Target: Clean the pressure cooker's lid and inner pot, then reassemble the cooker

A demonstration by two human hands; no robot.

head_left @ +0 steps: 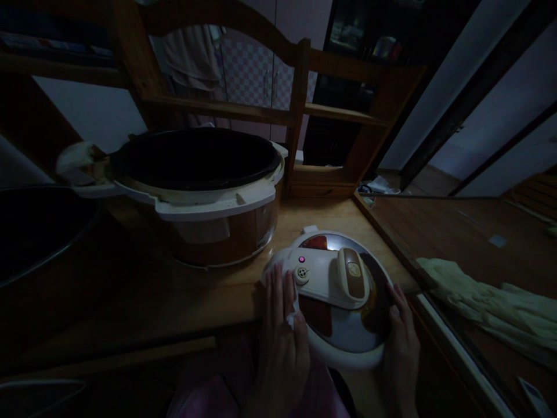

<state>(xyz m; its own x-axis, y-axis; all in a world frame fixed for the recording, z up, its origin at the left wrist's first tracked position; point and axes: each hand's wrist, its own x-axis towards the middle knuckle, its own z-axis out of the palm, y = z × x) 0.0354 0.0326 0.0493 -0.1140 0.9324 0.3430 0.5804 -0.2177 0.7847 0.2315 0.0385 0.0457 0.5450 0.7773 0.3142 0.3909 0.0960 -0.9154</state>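
Observation:
A round pressure cooker lid (pixel 322 287) with a white rim and a raised brown-and-cream handle lies near the table's front right. My left hand (pixel 281 342) presses a white tissue (pixel 292 313) onto the lid's left part, close to a round valve and a small pink-red button. Its fingers lie together, and most of the tissue is under them. At the lid's right rim, my right hand (pixel 402 334) grips the edge, thumb over the top. Behind and to the left stands the electric pressure cooker body (pixel 217 232), lidless, with a dark inside.
A dark pot (pixel 47 238) stands at the far left. The wooden table (pixel 217 290) has a wooden rack (pixel 300 104) along its back. To the right, pale green cloth (pixel 487 299) lies beyond the table edge. The room is dim.

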